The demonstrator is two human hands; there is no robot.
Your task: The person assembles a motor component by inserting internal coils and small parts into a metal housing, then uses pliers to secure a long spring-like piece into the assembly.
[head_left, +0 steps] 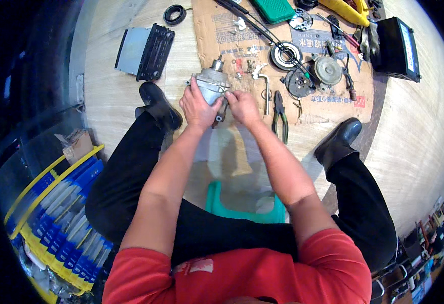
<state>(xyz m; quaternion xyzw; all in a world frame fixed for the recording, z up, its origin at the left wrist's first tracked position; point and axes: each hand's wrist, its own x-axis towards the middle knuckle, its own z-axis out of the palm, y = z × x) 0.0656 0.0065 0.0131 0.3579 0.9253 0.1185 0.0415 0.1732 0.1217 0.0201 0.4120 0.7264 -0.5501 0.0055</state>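
Observation:
My left hand (199,106) is wrapped around a silver metal car compressor (213,83), its threaded shaft pointing away from me. The compressor body is tilted over the near edge of a cardboard sheet. At its right side, my right hand (243,107) is closed in a pinch against the housing; whatever sits between those fingertips is too small to make out. Right of that hand lies an L-shaped wrench (267,93). Pliers (280,116) with dark green handles rest beside it. Small bolts and bits are scattered just beyond the compressor.
The cardboard (318,109) carries a round pulley (285,54), a clutch plate (299,83), a wired coil (328,71) and a green case (274,10). A black battery (396,48) stands at right, a car radio (146,52) at left. A green stool (244,215) is beneath me.

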